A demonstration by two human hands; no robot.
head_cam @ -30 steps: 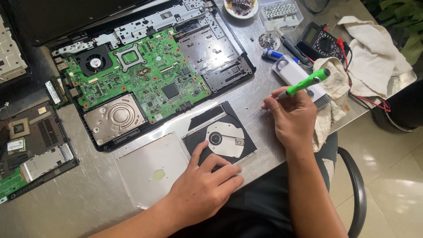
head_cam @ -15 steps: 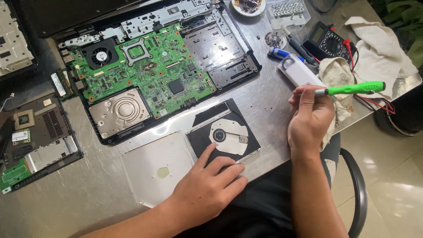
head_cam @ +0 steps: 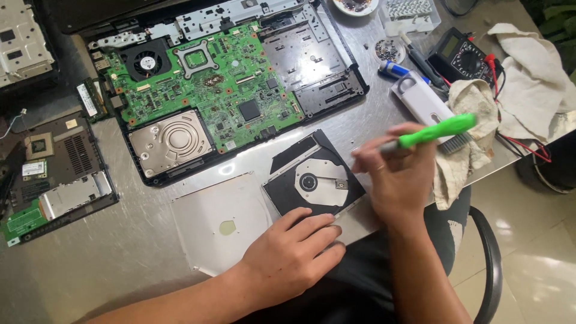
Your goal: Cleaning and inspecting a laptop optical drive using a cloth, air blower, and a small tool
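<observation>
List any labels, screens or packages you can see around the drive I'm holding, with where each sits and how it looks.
Multimeter screen: far right of the bench, small grey rectangle on a dark meter body.
White sticker: left edge, rectangular, on the dark board.
White label: narrow strip on the memory stick left of the green motherboard.
Clear plastic box: top right, rectangular, holding small pale parts.

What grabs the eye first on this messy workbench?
Probably the bright green screwdriver in the right hand, held just right of the opened optical drive at the table's near edge. The left hand presses on that drive's near corner. Behind them lies an open laptop with its green circuit board and a silver hard disk bared.
</observation>
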